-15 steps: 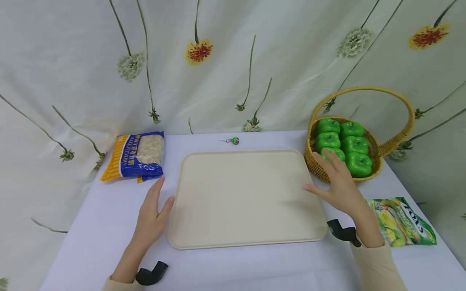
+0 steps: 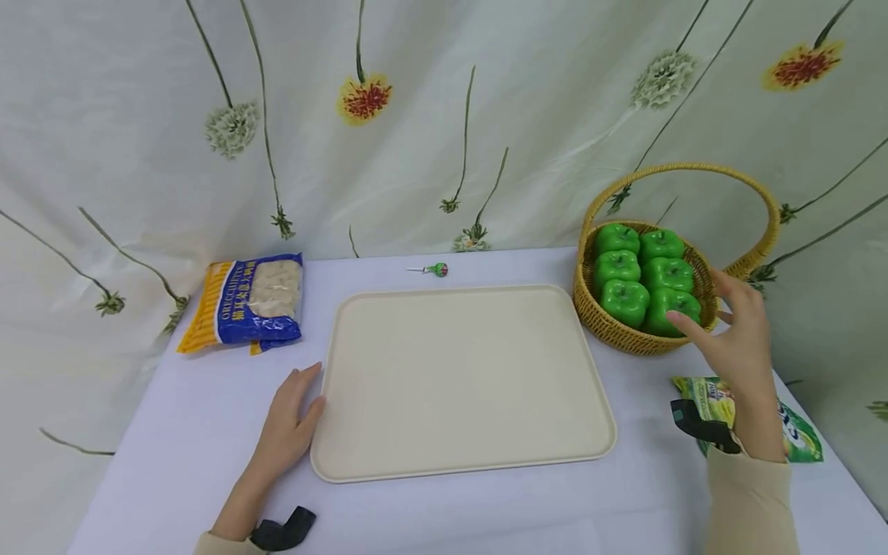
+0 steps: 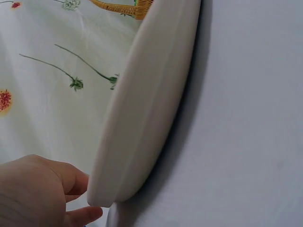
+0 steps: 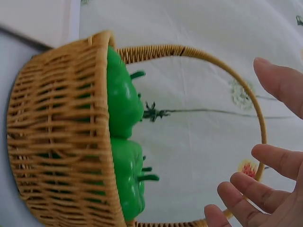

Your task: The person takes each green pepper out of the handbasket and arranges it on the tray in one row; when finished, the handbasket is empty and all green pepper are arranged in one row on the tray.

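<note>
My left hand (image 2: 286, 420) is at the left edge of a cream rectangular tray (image 2: 458, 385), its fingers extended and the fingertips right at the rim. In the left wrist view, the thumb and a finger show close by the end of the tray wall (image 3: 142, 109). My right hand (image 2: 745, 339) is spread above the front right side of a wicker basket (image 2: 624, 339), thumb and fingers apart with nothing between them. Several green bell peppers (image 2: 624, 302) sit inside the basket in two columns. From the right wrist, the fingers (image 4: 279, 161) appear apart from the peppers.
A blue and yellow bag of orecchiette pasta (image 2: 270, 289) lies at the back left. Behind the tray is a small green lollipop (image 2: 438, 270). Partly behind my right wrist lies a green snack packet (image 2: 801, 435). The basket's tall arched handle (image 2: 694, 166) rises near the flowered cloth backdrop.
My right hand has moved right, from the basket's front to its right side, now overlapping the green packet. My left hand has shifted slightly toward me, nearer the tray's edge.
</note>
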Demonstrator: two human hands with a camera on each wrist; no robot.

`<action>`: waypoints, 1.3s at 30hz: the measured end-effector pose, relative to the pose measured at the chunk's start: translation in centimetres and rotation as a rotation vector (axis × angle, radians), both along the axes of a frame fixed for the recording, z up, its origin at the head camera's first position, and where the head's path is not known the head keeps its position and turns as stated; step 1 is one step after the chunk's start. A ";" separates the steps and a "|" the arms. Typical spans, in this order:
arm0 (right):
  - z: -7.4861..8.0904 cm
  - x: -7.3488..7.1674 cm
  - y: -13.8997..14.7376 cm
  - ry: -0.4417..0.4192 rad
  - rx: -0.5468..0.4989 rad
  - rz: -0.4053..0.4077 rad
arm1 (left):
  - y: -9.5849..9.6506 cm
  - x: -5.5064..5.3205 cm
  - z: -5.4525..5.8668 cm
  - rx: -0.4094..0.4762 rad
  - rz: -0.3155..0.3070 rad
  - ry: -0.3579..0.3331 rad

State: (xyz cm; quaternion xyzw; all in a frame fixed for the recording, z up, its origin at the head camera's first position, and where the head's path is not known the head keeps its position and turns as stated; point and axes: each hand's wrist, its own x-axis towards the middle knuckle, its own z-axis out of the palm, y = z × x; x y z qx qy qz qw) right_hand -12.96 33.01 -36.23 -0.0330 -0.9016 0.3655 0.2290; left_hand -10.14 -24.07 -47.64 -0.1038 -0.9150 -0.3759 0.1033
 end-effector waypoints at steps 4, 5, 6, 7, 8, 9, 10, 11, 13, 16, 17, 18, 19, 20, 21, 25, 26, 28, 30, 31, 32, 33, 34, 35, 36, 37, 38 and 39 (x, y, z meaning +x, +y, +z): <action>-0.3 0.2 1.6 -0.072 -0.053 -0.064 | 0.3 -0.5 -0.5 -0.013 -0.027 0.083; -0.3 0.3 1.9 -0.087 -0.065 -0.082 | 0.4 -0.7 -0.6 -0.020 -0.033 0.100; -0.3 0.4 2.2 -0.099 -0.076 -0.099 | 0.5 -0.9 -0.7 -0.027 -0.038 0.112; -0.4 0.5 2.4 -0.109 -0.081 -0.116 | 0.6 -1.1 -0.7 -0.034 -0.040 0.119; -0.4 0.5 2.6 -0.117 -0.086 -0.130 | 0.6 -1.2 -0.8 -0.042 -0.042 0.126; -0.5 0.6 2.7 -0.123 -0.091 -0.142 | 0.7 -1.3 -0.8 -0.045 -0.042 0.128; -0.5 0.6 2.7 -0.129 -0.095 -0.151 | 0.7 -1.3 -0.9 -0.049 -0.042 0.133; -0.5 0.6 2.8 -0.133 -0.094 -0.157 | 0.8 -1.3 -0.9 -0.052 -0.039 0.136; -0.5 0.5 2.8 -0.133 -0.085 -0.169 | 0.8 -1.1 -1.0 -0.060 -0.033 0.144; -0.7 0.0 2.7 -0.132 -0.057 -0.165 | 0.7 -0.7 -1.0 -0.068 -0.017 0.155; -0.8 -0.2 2.7 -0.132 -0.048 -0.159 | 0.6 -0.5 -1.0 -0.071 -0.010 0.151; -0.9 -0.4 2.6 -0.131 -0.040 -0.150 | 0.6 -0.4 -0.9 -0.073 -0.002 0.149; -1.0 -0.6 2.6 -0.138 -0.037 -0.139 | 0.5 -0.2 -0.9 -0.074 0.005 0.145; -1.1 -0.8 2.5 -0.145 -0.035 -0.127 | 0.5 -0.1 -0.9 -0.075 0.011 0.141; -1.2 -0.9 2.5 -0.152 -0.037 -0.115 | 0.4 0.1 -0.8 -0.078 0.016 0.137; -1.5 -1.4 2.4 -0.193 -0.048 -0.091 | 0.3 0.3 -0.9 -0.077 0.025 0.131; -1.6 -1.6 2.3 -0.208 -0.053 -0.088 | 0.2 0.3 -0.9 -0.077 0.025 0.133; -1.9 -1.8 2.4 -0.246 -0.066 -0.085 | 0.2 0.2 -1.0 -0.078 0.027 0.136; -2.2 -2.0 2.4 -0.290 -0.080 -0.090 | 0.1 0.2 -1.0 -0.080 0.029 0.139; -2.3 -2.1 2.4 -0.310 -0.089 -0.093 | 0.1 0.2 -1.1 -0.082 0.030 0.139; -2.5 -2.1 2.4 -0.324 -0.098 -0.094 | 0.1 0.2 -1.1 -0.083 0.030 0.141; -2.6 -2.2 2.4 -0.334 -0.107 -0.096 | 0.1 0.2 -1.1 -0.084 0.030 0.141; -2.7 -2.2 2.4 -0.340 -0.114 -0.098 | 0.1 0.1 -1.1 -0.085 0.029 0.143; -2.8 -2.3 2.4 -0.340 -0.119 -0.096 | 0.1 0.1 -1.2 -0.085 0.029 0.145; -2.9 -2.3 2.4 -0.339 -0.127 -0.091 | 0.1 0.1 -1.2 -0.085 0.028 0.146; -3.0 -2.3 2.4 -0.338 -0.129 -0.088 | 0.1 0.1 -1.2 -0.085 0.028 0.148; -3.1 -2.3 2.4 -0.332 -0.127 -0.083 | 0.1 0.1 -1.2 -0.085 0.027 0.149; -3.1 -2.3 2.3 -0.326 -0.122 -0.079 | 0.1 0.1 -1.2 -0.085 0.027 0.152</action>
